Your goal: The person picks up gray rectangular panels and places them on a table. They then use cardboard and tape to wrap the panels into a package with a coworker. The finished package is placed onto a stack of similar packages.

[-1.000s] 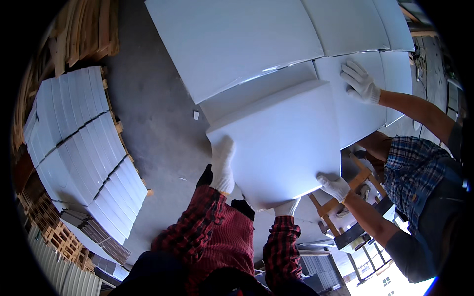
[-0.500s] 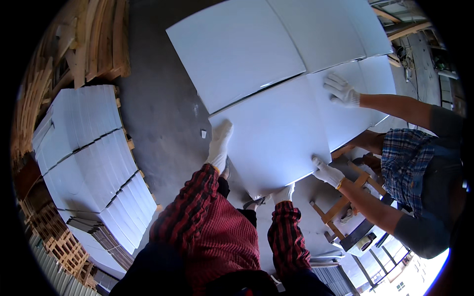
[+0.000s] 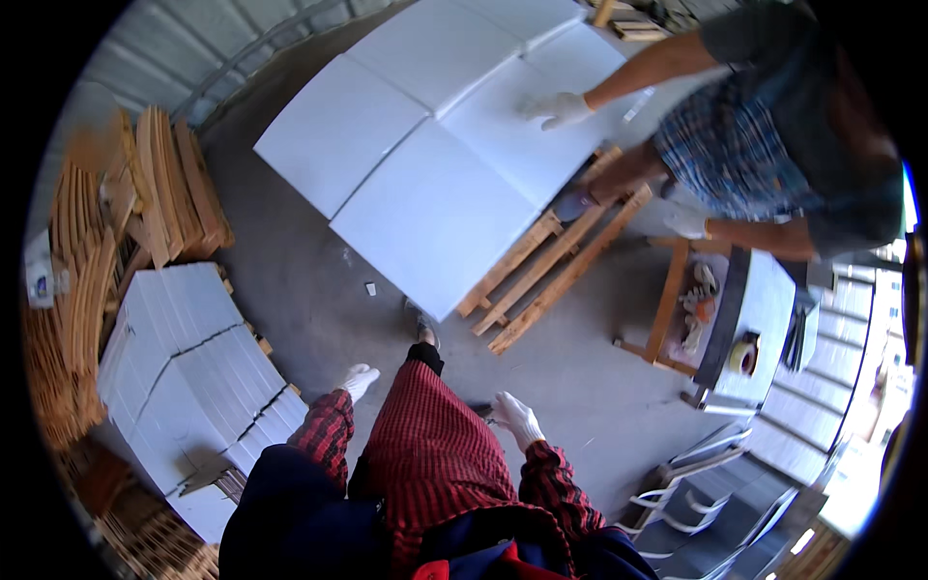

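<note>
My left hand point(image 3: 358, 383), in a white glove, hangs clear of everything with its fingers stretched out. On the other side of my red checked apron point(image 3: 435, 435), my right hand point(image 3: 517, 420) is also gloved and holds nothing, its fingers loosely extended. In front of both hands lies a broad stack of white sheets point(image 3: 435, 217), laid side by side in several sections. A co-worker's gloved hand point(image 3: 561, 111) is on or just over the sheets, slightly blurred. The co-worker's other gloved hand point(image 3: 688, 225) hangs beside the stack.
A wooden pallet point(image 3: 561, 256) sticks out on the stack's right. More white stacks point(image 3: 198, 362) stand at left, near piled curved wooden pieces point(image 3: 174, 193). On the right is a bench point(image 3: 759, 319) with a tape roll point(image 3: 743, 356) and gloves below. Dark chairs point(image 3: 706, 512) stand lower right.
Both my hands have let go of the white sheet's near edge and drawn back toward my body. The stack now appears farther off. The co-worker's lower hand has left the sheet's edge.
</note>
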A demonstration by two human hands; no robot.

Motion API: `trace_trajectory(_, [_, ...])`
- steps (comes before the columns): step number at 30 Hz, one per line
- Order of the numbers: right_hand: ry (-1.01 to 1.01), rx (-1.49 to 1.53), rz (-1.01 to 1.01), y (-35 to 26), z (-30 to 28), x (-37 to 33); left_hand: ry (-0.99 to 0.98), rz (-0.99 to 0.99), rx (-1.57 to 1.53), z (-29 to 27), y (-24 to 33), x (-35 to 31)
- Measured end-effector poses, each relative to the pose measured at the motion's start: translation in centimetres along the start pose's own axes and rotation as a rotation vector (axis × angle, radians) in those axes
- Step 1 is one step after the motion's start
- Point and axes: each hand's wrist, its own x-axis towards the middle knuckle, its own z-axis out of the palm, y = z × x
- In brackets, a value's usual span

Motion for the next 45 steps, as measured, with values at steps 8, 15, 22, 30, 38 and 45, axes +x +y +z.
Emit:
trace_trajectory(8, [0.339, 0.689, 0.015, 27.7, -13.4, -7.0, -0.026, 0.431, 0.598, 10.6, 15.7, -10.2])
trace_trajectory(15, [0.741, 1.329, 0.12, 52.9, -7.9, -11.8, -0.365, 0.867, 1.009, 32.0, 20.1, -13.0])
trace_trajectory(22, [0.721, 1.398, 0.139, 56.4, -4.5, -7.1, -0.924, 1.118, 1.173, 47.6, 19.8, -26.1])
trace_trajectory(30, [1.016, -0.133, -0.421, 46.5, -17.3, -13.1, -0.782, 0.638, 1.309, 57.7, 22.1, -18.0])
trace_trajectory(38, [0.935, 1.398, 0.041, 58.1, -25.4, -15.8, -0.811, 0.912, 1.211, 75.8, 28.9, -19.6])
trace_trajectory(45, [0.845, 0.936, 0.051, 60.6, -27.9, -13.5, -0.868, 1.219, 1.704, 90.5, 29.2, -31.2])
